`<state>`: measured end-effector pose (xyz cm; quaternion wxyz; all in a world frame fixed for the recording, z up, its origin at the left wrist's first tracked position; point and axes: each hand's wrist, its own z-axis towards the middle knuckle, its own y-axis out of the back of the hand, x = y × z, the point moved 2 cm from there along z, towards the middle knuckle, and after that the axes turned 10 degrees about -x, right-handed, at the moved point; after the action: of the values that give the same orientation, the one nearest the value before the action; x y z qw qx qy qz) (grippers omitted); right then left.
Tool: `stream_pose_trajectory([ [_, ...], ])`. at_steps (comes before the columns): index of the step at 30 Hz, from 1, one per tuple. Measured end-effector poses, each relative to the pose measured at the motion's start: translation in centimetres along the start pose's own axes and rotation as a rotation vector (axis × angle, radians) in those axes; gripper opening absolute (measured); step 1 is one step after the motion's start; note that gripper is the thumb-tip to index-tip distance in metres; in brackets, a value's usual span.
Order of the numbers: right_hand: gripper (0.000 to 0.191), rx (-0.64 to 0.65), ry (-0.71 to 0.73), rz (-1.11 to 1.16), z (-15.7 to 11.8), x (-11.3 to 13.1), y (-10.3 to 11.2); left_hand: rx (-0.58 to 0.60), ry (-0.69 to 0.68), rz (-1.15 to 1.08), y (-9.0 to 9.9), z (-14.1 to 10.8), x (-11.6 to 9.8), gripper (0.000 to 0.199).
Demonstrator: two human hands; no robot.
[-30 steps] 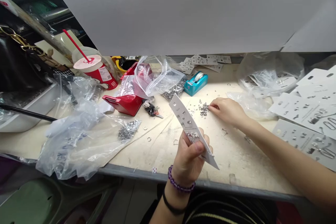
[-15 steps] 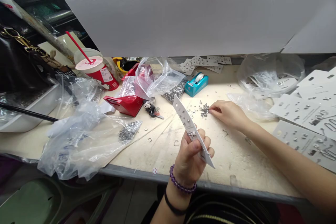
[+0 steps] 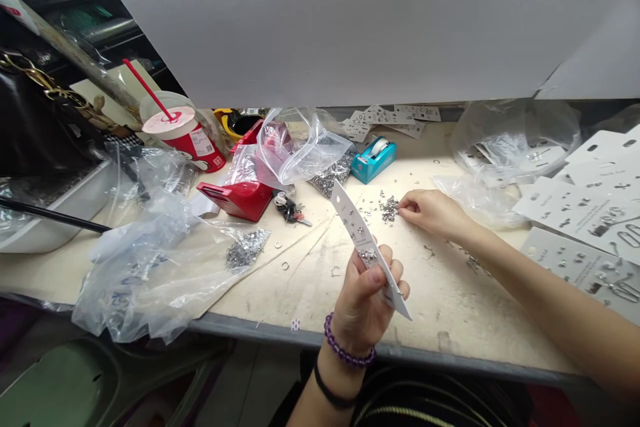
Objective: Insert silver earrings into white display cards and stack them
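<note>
A white earring card (image 3: pixel 350 217) with small silver pieces on its face is gripped upright and tilted by my left hand (image 3: pixel 367 290), thumb on the front and fingers behind. My right hand (image 3: pixel 425 212) rests at the edge of a little pile of small silver pieces (image 3: pixel 389 209) on the table (image 3: pixel 310 293). Its fingertips are pinched together there; whatever lies between them is too small to make out. More tiny pieces are scattered around the pile and under my right forearm.
Filled earring cards (image 3: pixel 583 267) overlap at the right. Behind the pile stand a blue tape dispenser (image 3: pixel 373 160) and a clear bag (image 3: pixel 333 173) of silver parts. Leftward are a red box (image 3: pixel 237 200), keys (image 3: pixel 287 208), a plastic bag (image 3: pixel 150 273) and a red cup (image 3: pixel 185 140).
Both hands are almost where they were. The card in my left hand has shifted very slightly right; my right fingertips remain at the pile.
</note>
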<state>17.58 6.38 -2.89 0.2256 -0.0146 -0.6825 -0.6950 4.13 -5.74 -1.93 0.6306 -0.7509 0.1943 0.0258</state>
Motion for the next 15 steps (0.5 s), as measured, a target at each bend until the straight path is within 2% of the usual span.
stream_pose_trajectory([
  [9,0.018,-0.013,0.286,-0.171,-0.2,0.7,0.4,-0.024,0.078,-0.146,0.4,-0.1,0.1,0.04],
  [13,0.012,-0.062,0.307,-0.177,-0.1,1.0,1.2,-0.005,0.219,-0.342,0.3,-0.2,0.5,0.042],
  [15,0.012,-0.133,0.272,-0.075,-1.0,1.6,2.1,0.007,0.291,-0.417,0.2,-0.3,0.9,0.043],
])
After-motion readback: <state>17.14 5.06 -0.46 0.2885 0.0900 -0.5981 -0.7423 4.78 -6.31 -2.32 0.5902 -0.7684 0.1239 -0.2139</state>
